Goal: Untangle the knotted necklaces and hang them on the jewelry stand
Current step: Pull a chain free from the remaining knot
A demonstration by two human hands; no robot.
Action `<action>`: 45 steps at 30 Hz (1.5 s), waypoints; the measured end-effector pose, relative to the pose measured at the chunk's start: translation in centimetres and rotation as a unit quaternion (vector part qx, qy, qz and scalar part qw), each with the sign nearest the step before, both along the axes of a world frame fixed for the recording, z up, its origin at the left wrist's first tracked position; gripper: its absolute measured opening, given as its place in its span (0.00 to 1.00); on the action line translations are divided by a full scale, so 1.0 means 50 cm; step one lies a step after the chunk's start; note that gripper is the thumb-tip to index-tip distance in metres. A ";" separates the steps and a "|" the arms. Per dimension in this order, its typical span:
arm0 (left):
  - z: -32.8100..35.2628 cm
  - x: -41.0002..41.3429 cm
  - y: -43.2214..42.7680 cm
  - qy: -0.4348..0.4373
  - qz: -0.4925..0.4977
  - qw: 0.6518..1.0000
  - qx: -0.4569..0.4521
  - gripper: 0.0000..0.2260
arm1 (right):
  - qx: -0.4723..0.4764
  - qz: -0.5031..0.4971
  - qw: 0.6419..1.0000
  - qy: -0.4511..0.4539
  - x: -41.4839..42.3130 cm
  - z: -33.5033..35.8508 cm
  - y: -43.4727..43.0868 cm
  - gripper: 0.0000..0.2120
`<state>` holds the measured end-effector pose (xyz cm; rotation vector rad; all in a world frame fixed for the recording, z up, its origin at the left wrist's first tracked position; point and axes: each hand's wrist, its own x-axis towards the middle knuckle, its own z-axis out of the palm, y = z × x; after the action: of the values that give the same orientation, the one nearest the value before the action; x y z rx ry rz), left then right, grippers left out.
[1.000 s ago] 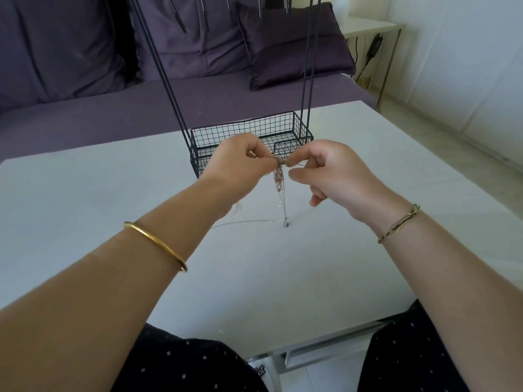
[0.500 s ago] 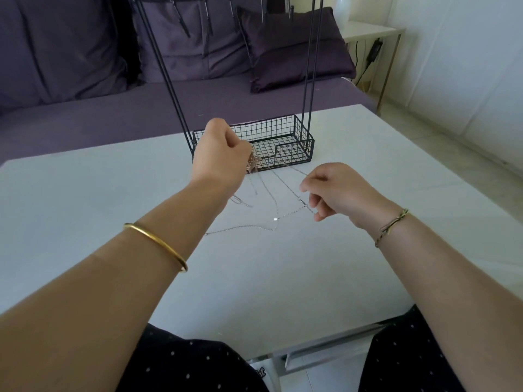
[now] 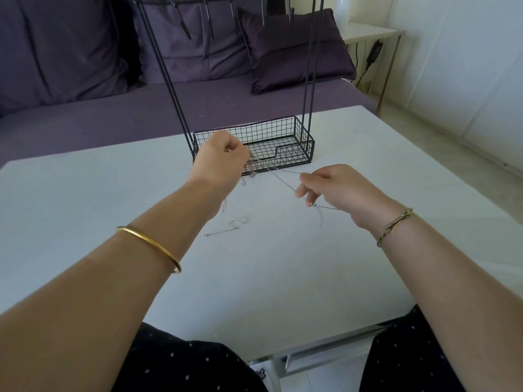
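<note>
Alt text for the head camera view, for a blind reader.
Two bare hands hold tangled thin necklaces above a white table: the left hand grips the bunched knot, the right hand pinches a stretched strand. A loose chain end lies on the table; a black wire jewelry stand rises behind.

Both bare forearms reach forward over the desk (image 3: 113, 193) from its near edge. The left hand (image 3: 223, 159) is raised near the far edge, with its fingers curled tight on the tangled necklaces (image 3: 250, 165). The right hand (image 3: 336, 190), lower and apart from it, pinches one strand of them between thumb and fingertips.
</note>
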<state>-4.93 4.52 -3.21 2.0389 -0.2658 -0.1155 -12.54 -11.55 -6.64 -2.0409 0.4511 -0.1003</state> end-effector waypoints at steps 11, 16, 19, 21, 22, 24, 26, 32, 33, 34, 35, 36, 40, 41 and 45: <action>-0.007 -0.003 0.002 0.129 -0.073 0.989 0.025 0.05 | 0.165 -0.095 0.976 -0.101 0.002 0.013 0.010 0.17; -0.009 -0.005 0.002 0.145 -0.092 0.985 0.034 0.04 | 0.215 -0.122 0.963 -0.109 0.002 0.017 0.009 0.10; -0.006 -0.009 0.001 0.163 -0.106 0.981 0.027 0.05 | 0.181 -0.113 0.972 -0.094 0.001 0.011 0.010 0.10; -0.004 -0.013 -0.001 0.172 -0.117 0.978 0.023 0.05 | 0.152 -0.092 0.980 -0.089 -0.001 0.007 0.014 0.13; -0.003 -0.015 -0.002 0.175 -0.121 0.977 0.021 0.05 | 0.128 -0.077 0.985 -0.088 -0.003 0.007 0.015 0.14; -0.001 -0.018 -0.004 0.179 -0.125 0.976 0.018 0.05 | 0.076 -0.048 0.992 -0.087 -0.005 0.009 0.020 0.15; 0.000 -0.020 -0.004 0.184 -0.126 0.975 0.013 0.06 | 0.061 -0.026 0.994 -0.091 -0.007 0.014 0.025 0.15; 0.001 -0.021 -0.004 0.194 -0.119 0.974 0.001 0.06 | 0.088 0.013 0.988 -0.124 -0.009 0.021 0.032 0.08; 0.001 -0.021 -0.004 0.194 -0.118 0.974 0.002 0.06 | 0.083 0.016 0.988 -0.130 -0.011 0.021 0.033 0.07; 0.001 -0.021 -0.004 0.193 -0.117 0.974 0.002 0.06 | 0.073 0.016 0.988 -0.135 -0.012 0.021 0.034 0.06; 0.001 -0.021 -0.004 0.193 -0.116 0.974 0.002 0.06 | 0.061 0.016 0.988 -0.139 -0.013 0.022 0.034 0.06; 0.002 -0.021 -0.004 0.192 -0.115 0.975 0.002 0.06 | 0.044 0.015 0.988 -0.144 -0.014 0.022 0.035 0.06; 0.000 -0.021 -0.005 0.185 -0.116 0.976 0.014 0.06 | -0.030 0.021 0.986 -0.164 -0.014 0.024 0.037 0.09; -0.001 -0.021 -0.005 0.183 -0.117 0.976 0.018 0.06 | -0.051 0.025 0.984 -0.166 -0.014 0.024 0.038 0.09; -0.004 -0.023 -0.006 0.183 -0.117 0.976 0.026 0.08 | -0.152 0.026 0.973 -0.169 -0.008 0.012 0.038 0.08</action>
<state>-6.07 4.21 -3.39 1.9854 -0.2707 -0.6435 -12.93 -9.66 -6.05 -2.2748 0.1736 -0.5034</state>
